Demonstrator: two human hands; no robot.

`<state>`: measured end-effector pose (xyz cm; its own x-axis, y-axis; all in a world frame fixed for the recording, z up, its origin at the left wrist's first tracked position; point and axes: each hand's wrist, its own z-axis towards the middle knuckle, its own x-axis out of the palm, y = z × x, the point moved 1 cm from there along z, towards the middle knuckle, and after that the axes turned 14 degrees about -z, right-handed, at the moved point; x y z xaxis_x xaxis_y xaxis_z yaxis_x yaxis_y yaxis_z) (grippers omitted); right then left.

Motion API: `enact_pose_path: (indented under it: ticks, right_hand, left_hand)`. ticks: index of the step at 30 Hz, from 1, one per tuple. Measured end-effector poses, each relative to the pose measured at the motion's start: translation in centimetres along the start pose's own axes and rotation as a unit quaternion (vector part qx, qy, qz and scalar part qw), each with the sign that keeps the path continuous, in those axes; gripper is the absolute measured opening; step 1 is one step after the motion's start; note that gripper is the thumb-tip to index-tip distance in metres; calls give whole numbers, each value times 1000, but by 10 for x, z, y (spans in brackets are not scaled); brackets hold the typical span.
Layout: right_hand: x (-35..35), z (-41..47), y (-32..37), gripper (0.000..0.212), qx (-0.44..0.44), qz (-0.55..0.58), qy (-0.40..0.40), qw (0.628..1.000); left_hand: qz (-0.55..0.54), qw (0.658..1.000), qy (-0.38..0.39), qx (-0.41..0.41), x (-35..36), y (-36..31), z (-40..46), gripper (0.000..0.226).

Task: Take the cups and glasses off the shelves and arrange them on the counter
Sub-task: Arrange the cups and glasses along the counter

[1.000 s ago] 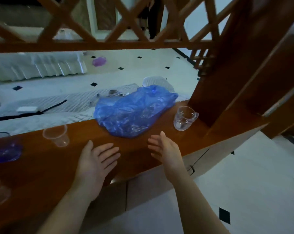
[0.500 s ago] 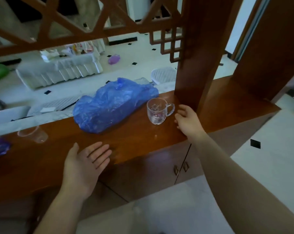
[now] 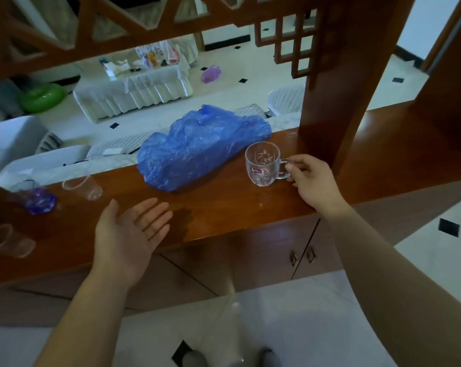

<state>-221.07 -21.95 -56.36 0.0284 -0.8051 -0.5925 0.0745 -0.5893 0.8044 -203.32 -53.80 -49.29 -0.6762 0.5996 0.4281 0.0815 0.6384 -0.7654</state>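
Note:
A clear glass mug (image 3: 262,164) with a cut pattern stands upright on the wooden counter (image 3: 224,207), beside a wooden post. My right hand (image 3: 311,181) pinches the mug's handle from the right. My left hand (image 3: 130,234) hovers flat and open over the counter's front edge, palm up, holding nothing. A clear plastic cup (image 3: 82,186) stands at the left, another clear cup (image 3: 8,241) sits at the far left edge, and a bluish-purple glass piece (image 3: 37,200) rests between them.
A crumpled blue plastic bag (image 3: 200,149) lies on the counter just left of the mug. A thick wooden post (image 3: 338,83) rises right of the mug, with lattice above. Cabinet doors (image 3: 301,255) are below the counter.
My right hand has moved from the counter edge to the mug's handle and closed on it. My left hand has turned palm up. The view has shifted a little.

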Motion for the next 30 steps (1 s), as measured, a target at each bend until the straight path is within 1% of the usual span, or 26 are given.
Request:
enact_pose_path:
  ticks: [5, 9, 11, 13, 16, 23, 30]
  right_hand:
    - [6, -11, 5, 12, -47, -28, -23, 998]
    - [12, -28, 13, 12, -71, -41, -42, 996]
    - [15, -38, 20, 12, -82, -39, -46, 995]
    - [19, -50, 30, 14, -90, -32, -45, 994]
    - [29, -68, 45, 13, -85, -23, -37, 995]
    - [77, -121, 103, 11, -111, -13, -17, 994]
    - [162, -177, 175, 14, -120, -31, 32, 992]
  left_hand:
    - [7, 1000, -5, 19, 6, -10, -5, 66]
    - [8, 999, -4, 35, 5, -20, -11, 70]
    - [9, 999, -4, 42, 2, -26, -15, 68]
    - [10, 999, -5, 51, -4, -33, -19, 65]
    - [4, 998, -4, 66, -19, -45, -25, 67]
    - [-23, 994, 1, 103, -89, -92, -42, 70]
    - [-49, 990, -5, 132, -208, -160, -60, 69]
